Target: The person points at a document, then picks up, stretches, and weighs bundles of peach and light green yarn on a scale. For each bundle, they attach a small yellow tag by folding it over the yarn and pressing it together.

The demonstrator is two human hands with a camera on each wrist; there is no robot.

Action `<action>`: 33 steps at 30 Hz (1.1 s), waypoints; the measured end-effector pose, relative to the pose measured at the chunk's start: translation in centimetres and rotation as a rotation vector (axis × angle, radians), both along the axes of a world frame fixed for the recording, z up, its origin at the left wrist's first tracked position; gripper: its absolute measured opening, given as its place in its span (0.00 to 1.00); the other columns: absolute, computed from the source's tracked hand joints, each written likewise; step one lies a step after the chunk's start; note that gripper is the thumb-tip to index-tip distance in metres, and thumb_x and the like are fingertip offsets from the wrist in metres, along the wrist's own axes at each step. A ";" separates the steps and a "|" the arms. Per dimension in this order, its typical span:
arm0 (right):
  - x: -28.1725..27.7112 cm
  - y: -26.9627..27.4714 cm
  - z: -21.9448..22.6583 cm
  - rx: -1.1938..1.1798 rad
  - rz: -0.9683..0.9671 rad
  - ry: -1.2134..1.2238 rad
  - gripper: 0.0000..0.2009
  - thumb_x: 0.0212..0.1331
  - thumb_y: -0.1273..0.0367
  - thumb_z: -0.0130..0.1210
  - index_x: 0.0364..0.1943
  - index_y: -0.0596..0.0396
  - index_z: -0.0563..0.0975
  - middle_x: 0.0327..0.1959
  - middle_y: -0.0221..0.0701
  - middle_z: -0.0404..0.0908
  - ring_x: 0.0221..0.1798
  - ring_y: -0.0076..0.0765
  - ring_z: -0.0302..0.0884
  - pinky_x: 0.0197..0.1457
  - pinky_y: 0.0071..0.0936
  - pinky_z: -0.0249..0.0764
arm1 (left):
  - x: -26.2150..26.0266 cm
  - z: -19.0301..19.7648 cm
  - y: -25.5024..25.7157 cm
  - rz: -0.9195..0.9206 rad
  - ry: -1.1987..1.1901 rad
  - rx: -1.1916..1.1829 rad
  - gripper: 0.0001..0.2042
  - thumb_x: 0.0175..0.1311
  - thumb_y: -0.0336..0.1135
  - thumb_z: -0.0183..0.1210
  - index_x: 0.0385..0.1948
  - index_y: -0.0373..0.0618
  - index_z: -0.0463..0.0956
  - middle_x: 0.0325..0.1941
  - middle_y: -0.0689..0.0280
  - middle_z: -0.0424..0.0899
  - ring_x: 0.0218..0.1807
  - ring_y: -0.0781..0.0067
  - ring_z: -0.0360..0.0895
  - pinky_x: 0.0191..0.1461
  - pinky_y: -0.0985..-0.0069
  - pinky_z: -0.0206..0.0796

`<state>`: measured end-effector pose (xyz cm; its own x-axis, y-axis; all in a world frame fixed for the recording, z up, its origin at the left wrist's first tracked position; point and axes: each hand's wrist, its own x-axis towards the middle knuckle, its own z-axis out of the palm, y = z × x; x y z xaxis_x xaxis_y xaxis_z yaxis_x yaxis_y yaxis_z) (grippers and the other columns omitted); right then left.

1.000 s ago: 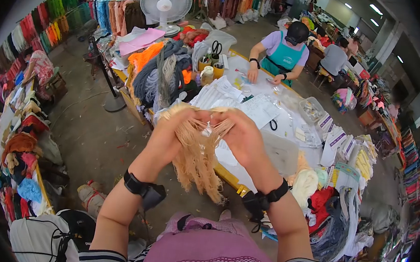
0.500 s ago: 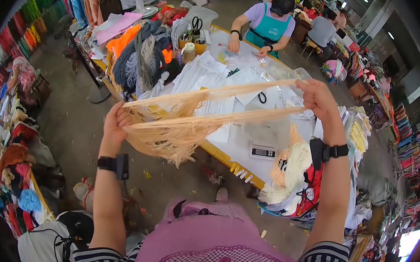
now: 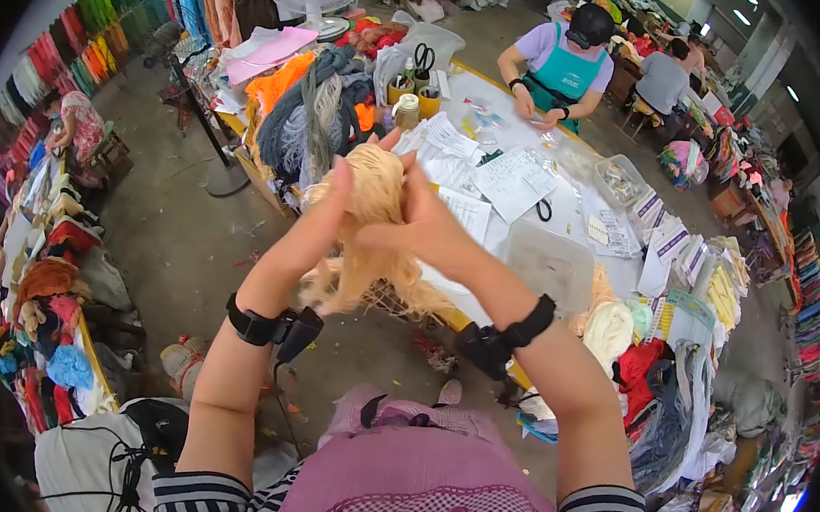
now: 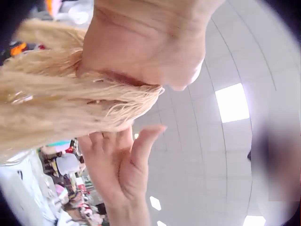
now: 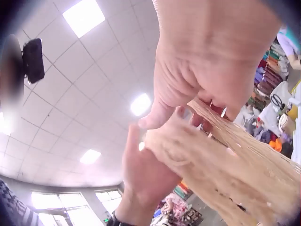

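A hank of pale peach yarn (image 3: 375, 187) is bunched between the two hands, its loose strands hanging below in the head view. On its left side is my left hand (image 3: 328, 212), which holds the bundle with fingers reaching up behind it. From the other side my right hand (image 3: 422, 226) holds it too. The right wrist view shows strands of the yarn (image 5: 225, 160) running across the right hand's fingers (image 5: 207, 123), with the left hand's thumb standing apart. In the left wrist view the right thumb is stretched out, and yarn hides the fingertips.
Ahead is a table with papers (image 3: 514, 182), scissors (image 3: 544, 209), a clear plastic tray (image 3: 551, 263) and a jar (image 3: 405, 111). Grey yarn (image 3: 295, 124) is heaped at its left, more yarn (image 3: 608, 332) at its right. A person in a green apron (image 3: 562, 74) works across the table.
The hands were together, then spread wide with the yarn stretched between them. Now they are back together, and the yarn is gathered into a bunch.
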<state>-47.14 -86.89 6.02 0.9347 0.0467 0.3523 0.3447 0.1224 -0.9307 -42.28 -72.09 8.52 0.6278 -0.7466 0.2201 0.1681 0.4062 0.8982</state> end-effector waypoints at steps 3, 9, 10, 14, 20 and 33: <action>-0.3 0.9 1.3 -0.092 0.118 0.202 0.22 0.54 0.63 0.64 0.51 0.52 0.71 0.39 0.23 0.75 0.39 0.17 0.72 0.40 0.20 0.73 | 0.9 -0.5 1.9 0.072 -0.308 0.357 0.32 0.73 0.58 0.31 0.70 0.43 0.50 0.68 0.59 0.63 0.69 0.73 0.58 0.71 0.73 0.50; 0.5 -0.7 5.2 -0.692 0.267 0.339 0.24 0.67 0.50 0.44 0.30 0.59 0.75 0.12 0.31 0.70 0.21 0.26 0.72 0.24 0.28 0.67 | 3.8 -3.3 8.5 0.401 -0.527 0.669 0.37 0.68 0.67 0.33 0.62 0.40 0.65 0.50 0.58 0.80 0.48 0.68 0.78 0.53 0.70 0.69; 0.5 -0.1 5.3 -0.695 0.281 0.340 0.24 0.67 0.50 0.44 0.30 0.59 0.75 0.12 0.31 0.70 0.21 0.26 0.72 0.24 0.28 0.67 | 2.4 -3.3 7.1 0.410 -0.517 0.672 0.37 0.68 0.67 0.33 0.62 0.40 0.65 0.50 0.58 0.80 0.48 0.68 0.78 0.53 0.70 0.69; 0.7 1.1 5.4 -0.878 0.022 0.000 0.22 0.65 0.52 0.47 0.30 0.60 0.73 0.18 0.35 0.74 0.24 0.40 0.73 0.31 0.35 0.69 | 1.4 -6.5 2.2 -0.350 0.235 0.031 0.45 0.60 0.74 0.25 0.59 0.38 0.67 0.51 0.55 0.78 0.52 0.64 0.76 0.58 0.66 0.66; -2.3 -1.7 3.0 -0.450 -0.591 -0.137 0.13 0.59 0.61 0.58 0.30 0.58 0.74 0.24 0.32 0.73 0.28 0.28 0.69 0.34 0.26 0.66 | -1.6 -2.8 1.3 -0.244 0.287 -0.185 0.49 0.57 0.76 0.21 0.64 0.38 0.60 0.69 0.52 0.61 0.69 0.62 0.61 0.70 0.63 0.53; -4.7 -2.6 -0.1 0.264 -0.078 0.303 0.07 0.62 0.68 0.56 0.36 0.59 0.77 0.31 0.21 0.77 0.35 0.13 0.69 0.42 0.16 0.65 | -1.4 -1.9 0.4 0.169 0.350 0.143 0.10 0.60 0.32 0.57 0.38 0.36 0.80 0.34 0.65 0.84 0.35 0.81 0.79 0.41 0.80 0.71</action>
